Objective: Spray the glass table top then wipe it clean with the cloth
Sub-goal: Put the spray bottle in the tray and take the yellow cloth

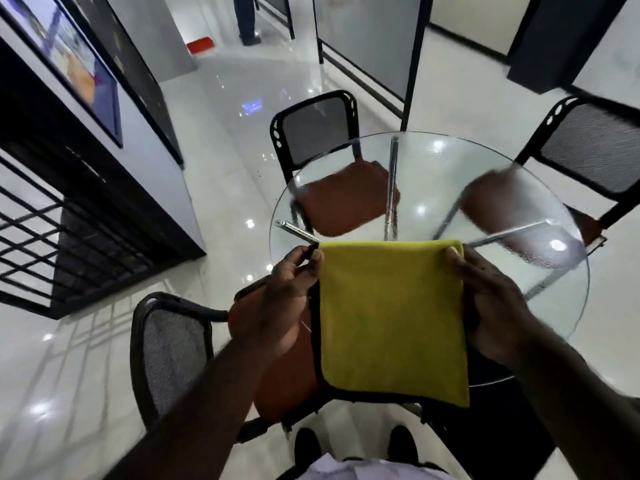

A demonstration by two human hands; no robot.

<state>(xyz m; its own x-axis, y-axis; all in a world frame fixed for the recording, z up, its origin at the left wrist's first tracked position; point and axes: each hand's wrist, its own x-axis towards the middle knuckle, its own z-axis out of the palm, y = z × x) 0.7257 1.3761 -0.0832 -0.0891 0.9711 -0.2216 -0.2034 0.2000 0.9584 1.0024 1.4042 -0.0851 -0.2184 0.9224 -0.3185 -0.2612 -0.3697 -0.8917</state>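
Observation:
A yellow cloth (391, 317) with black edging hangs folded in front of me, held up over the near edge of the round glass table top (433, 161). My left hand (280, 299) pinches the cloth's upper left corner. At the upper right corner, my right hand (491, 303) grips the other side. Spray droplets speckle the glass on the right side. No spray bottle is in view.
Three black mesh chairs with brown seats ring the table: one at the far left (322, 133), one at the far right (588, 147), one close at my left (173, 351). A person's legs (246, 19) stand far down the glossy tiled corridor. Dark partitions and a black grille line the left.

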